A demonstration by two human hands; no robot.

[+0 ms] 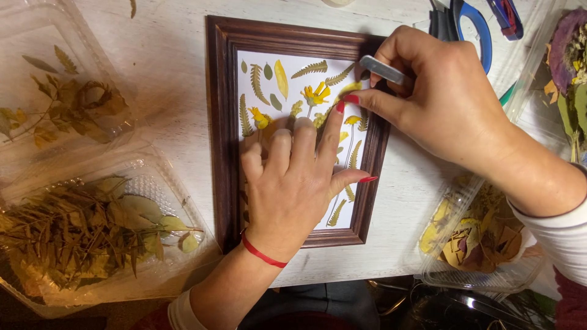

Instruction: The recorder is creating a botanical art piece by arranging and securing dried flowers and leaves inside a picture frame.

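A dark wooden picture frame lies on a white wooden table and holds a white sheet with pressed green fern leaves and yellow flowers. My left hand rests flat on the sheet, index fingertip pressing near a yellow flower. My right hand comes in from the right and grips metal tweezers over the frame's upper right corner. Its index fingertip meets the left index fingertip on the sheet.
Clear plastic trays of dried leaves stand left and upper left. Another tray of yellow and brown petals sits at lower right. Blue-handled scissors lie at the top right, next to purple dried flowers.
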